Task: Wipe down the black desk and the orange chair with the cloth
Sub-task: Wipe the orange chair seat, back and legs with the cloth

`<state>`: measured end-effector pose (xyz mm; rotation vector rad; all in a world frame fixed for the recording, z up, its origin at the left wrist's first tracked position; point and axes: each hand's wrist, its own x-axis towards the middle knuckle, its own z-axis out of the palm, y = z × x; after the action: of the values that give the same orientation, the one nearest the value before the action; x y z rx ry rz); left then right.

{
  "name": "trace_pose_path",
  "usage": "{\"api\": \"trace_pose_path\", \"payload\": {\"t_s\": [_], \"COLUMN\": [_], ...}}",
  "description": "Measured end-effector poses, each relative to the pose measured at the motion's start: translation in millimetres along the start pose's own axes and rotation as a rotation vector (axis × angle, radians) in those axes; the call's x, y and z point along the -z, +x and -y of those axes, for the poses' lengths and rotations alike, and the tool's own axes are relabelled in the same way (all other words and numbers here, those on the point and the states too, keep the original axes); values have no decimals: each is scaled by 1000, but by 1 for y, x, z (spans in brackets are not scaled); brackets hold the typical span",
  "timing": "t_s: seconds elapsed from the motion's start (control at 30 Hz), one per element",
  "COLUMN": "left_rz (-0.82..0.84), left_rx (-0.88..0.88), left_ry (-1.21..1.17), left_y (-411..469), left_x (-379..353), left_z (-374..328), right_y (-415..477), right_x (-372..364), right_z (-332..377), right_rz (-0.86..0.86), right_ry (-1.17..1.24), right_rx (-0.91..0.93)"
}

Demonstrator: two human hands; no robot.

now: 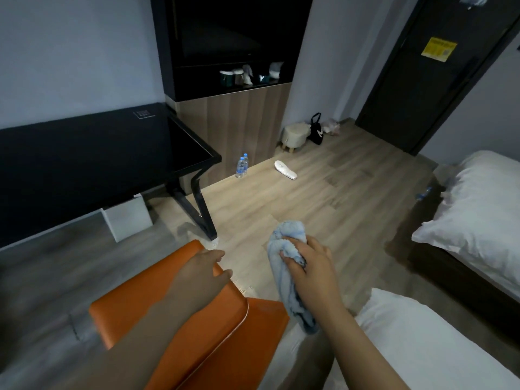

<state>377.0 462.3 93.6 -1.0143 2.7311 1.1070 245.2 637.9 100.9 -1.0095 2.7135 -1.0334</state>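
- Right grip (306,266) clamped on the soft, light cloth (289,230), bunched; its tail dangles below the grip.
- Left grip (205,266) rests on the stiff orange chair (140,305) back edge; whether clamped, cannot tell.

Two water bottles (242,166) stood side by side on the wood floor (351,192), just off centre at 11 o'clock, and a white slipper (285,170) lay flat near them at 1. Further out at 1 were a small cream stool (294,135) and, right beside it, a black bag (316,130). A dark door (408,88) with a yellow notice (439,49) was up at 2. There was a white pillow (472,209) at 3 and more white bedding (422,339) at 5. A dark shelf unit (225,38) held some cups (230,76) at 12, and a white box (128,218) sat on the floor at 9.
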Motion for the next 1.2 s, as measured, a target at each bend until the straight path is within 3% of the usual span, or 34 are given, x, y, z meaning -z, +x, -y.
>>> {"api": "trace_pose_path", "payload": {"t_s": [0.33, 0.7, 0.93, 1.2], "left_rz": [-106, -351, -464, -594], "left_rx": [86, 328, 498, 606], "left_ry": [-48, -79, -112, -182], "left_y": [28, 54, 40, 25], "left_x": [-11, -43, -44, -28], "left_z": [0, -36, -27, 9], "right_y": [57, 157, 169, 177], "right_x": [-17, -20, -48, -89], "right_z": [-21, -62, -43, 7], "right_rz": [116, 344, 462, 569], "right_ry": [-23, -108, 28, 6], "right_rx": [80, 405, 540, 695]}}
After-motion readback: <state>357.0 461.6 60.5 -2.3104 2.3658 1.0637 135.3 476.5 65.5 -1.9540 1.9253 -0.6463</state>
